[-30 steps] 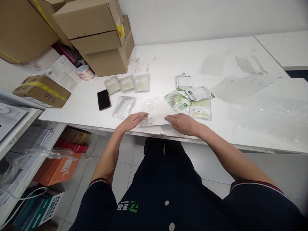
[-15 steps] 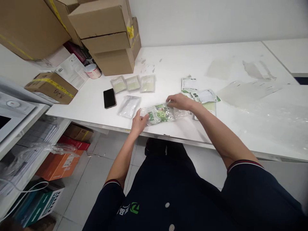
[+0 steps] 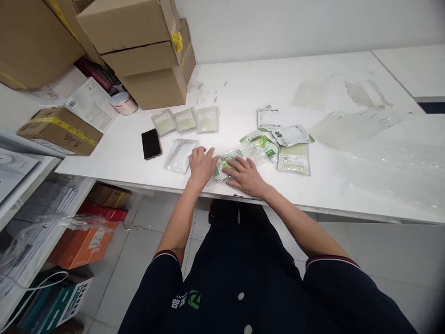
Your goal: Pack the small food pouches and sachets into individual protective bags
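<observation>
A clear plastic bag with a green and white packet (image 3: 222, 168) in it lies near the table's front edge. My right hand (image 3: 246, 177) rests flat on it with fingers spread. My left hand (image 3: 202, 166) is at the bag's left end, fingers apart, touching its edge. Just left of that hand is a silvery pouch (image 3: 180, 155). Right of the bag lie a green and white packet (image 3: 262, 143), two white-backed packets (image 3: 269, 119) (image 3: 294, 135) and a pale green pouch (image 3: 294, 160), partly overlapping.
A black phone (image 3: 151, 144) and three pale green pouches (image 3: 186, 119) lie on the white table (image 3: 243, 88) at left. Behind them stand stacked cardboard boxes (image 3: 153, 86) and a round tub (image 3: 124, 103). Clear plastic sheeting (image 3: 389, 162) spreads over the right side.
My right hand has come down onto the bag, fingers now spread flat. My left hand has opened and turned palm down. The bag's right end has shifted, uncovering the packet beside it.
</observation>
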`<state>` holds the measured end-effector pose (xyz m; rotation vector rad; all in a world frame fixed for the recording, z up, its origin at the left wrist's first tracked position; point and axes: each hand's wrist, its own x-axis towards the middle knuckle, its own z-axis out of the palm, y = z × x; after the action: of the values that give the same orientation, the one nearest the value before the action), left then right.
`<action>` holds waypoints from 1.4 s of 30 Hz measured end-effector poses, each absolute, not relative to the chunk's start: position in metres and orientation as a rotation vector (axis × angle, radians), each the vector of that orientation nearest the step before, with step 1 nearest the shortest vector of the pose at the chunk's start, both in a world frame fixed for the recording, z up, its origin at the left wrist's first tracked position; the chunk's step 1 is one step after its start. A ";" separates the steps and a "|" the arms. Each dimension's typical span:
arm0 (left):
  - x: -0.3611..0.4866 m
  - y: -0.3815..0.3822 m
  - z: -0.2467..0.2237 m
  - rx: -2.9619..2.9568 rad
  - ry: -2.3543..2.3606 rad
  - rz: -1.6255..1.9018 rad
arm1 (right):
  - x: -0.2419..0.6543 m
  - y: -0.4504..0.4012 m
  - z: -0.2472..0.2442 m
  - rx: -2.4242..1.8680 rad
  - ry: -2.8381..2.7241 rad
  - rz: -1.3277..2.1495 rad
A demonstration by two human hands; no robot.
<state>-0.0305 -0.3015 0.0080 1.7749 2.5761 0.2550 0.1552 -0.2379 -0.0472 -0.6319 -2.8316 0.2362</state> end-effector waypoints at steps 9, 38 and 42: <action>-0.024 -0.305 0.003 1.414 2.262 0.302 | 0.193 -0.239 -0.044 -1.203 -2.198 0.528; -0.029 -0.328 0.010 1.545 1.445 0.900 | 0.171 -0.215 -0.008 -0.949 -1.968 1.396; -0.028 -0.333 0.014 1.558 1.523 0.880 | 0.179 -0.211 0.009 -0.951 -2.142 1.397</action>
<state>-0.0278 -0.3330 0.0142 1.5576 1.5228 0.8803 0.1792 -0.2106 0.0092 -0.9511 -2.1423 1.3967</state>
